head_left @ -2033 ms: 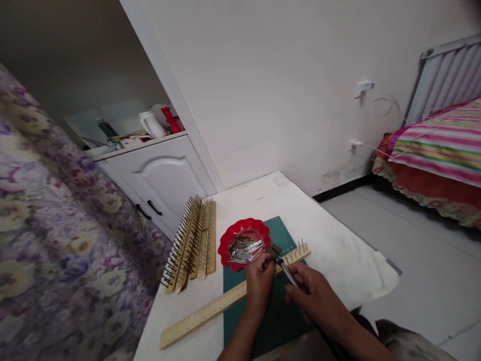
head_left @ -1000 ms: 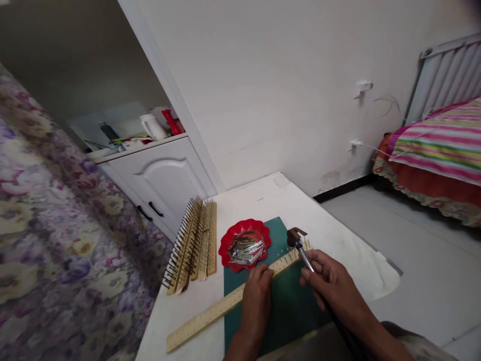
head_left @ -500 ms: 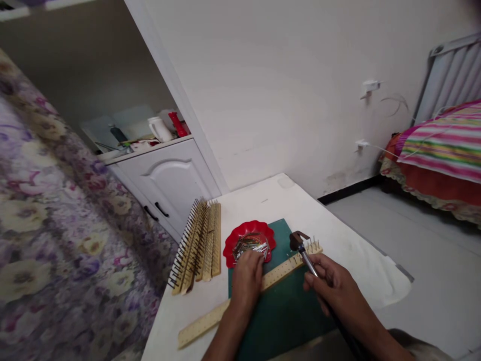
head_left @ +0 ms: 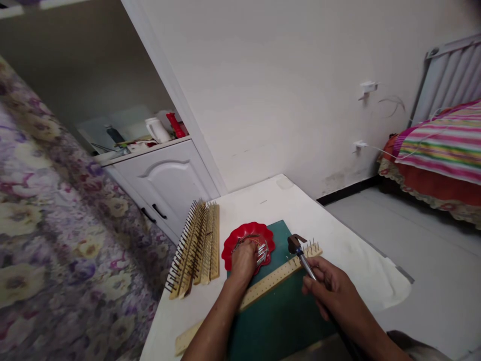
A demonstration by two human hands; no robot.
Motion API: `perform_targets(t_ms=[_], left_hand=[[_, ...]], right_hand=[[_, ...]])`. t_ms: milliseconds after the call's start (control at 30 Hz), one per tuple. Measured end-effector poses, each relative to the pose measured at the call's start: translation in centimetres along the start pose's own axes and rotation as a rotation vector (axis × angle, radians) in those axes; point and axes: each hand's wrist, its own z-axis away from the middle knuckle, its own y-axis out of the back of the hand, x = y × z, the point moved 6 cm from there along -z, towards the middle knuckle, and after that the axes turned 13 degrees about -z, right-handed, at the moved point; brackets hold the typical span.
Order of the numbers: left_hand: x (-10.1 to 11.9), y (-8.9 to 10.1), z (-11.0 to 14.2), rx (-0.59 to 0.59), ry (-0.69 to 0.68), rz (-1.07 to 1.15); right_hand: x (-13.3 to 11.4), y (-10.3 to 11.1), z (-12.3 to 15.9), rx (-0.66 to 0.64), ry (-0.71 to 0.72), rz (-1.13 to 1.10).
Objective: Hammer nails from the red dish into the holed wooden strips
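My left hand (head_left: 243, 261) reaches into a red scalloped dish (head_left: 237, 239) holding several shiny metal nails (head_left: 262, 250); its fingers are curled down among them. My right hand (head_left: 329, 289) grips a small hammer (head_left: 299, 249) by its metal handle, the dark head raised just above the right end of a long wooden strip (head_left: 266, 284). The strip lies diagonally over a green cutting mat (head_left: 285, 316) and has several nails standing at its right end.
A stack of wooden strips studded with nails (head_left: 196, 246) lies to the left on the white table (head_left: 278, 200). Behind are a white cabinet (head_left: 165, 178), a floral curtain (head_left: 45, 210) at left and a bed with a striped cover (head_left: 443, 145) at right.
My left hand left the wooden strip and moved up into the red dish. My right hand lifted the hammer off the strip and holds it near the strip's right end.
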Motion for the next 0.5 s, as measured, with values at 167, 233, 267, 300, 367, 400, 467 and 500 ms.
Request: perform_targets(t_ms=[167,233,267,300,367,400,467,500], left_hand=[[0.6,0.3,0.1,-0.014,-0.077,-0.068],[0.8,0.8,0.4,0.016,-0.100,-0.070],[0.9,1.3,0.6,0.044,-0.109,-0.056],[1.1,1.7,0.8,0.077,-0.118,-0.026],[1.4,2.8,1.5,0.147,-0.134,0.089],[1.5,3.2,1.8,0.174,-0.135,0.171],[1.7,3.7,2.4,0.203,-0.107,0.374],[1.7,3.6,2.7,0.199,-0.067,0.497]], right_hand=[[0.0,0.0,0.1,0.003,-0.004,0.000],[0.0,0.0,0.1,0.005,-0.005,-0.002],[0.1,0.1,0.1,0.006,-0.004,-0.001],[0.1,0.1,0.1,0.008,-0.003,0.000],[0.1,0.2,0.0,0.009,0.003,0.000],[0.2,0.2,0.0,0.009,0.007,-0.001],[0.2,0.3,0.0,0.012,0.015,0.005],[0.2,0.3,-0.1,0.012,0.018,0.009]])
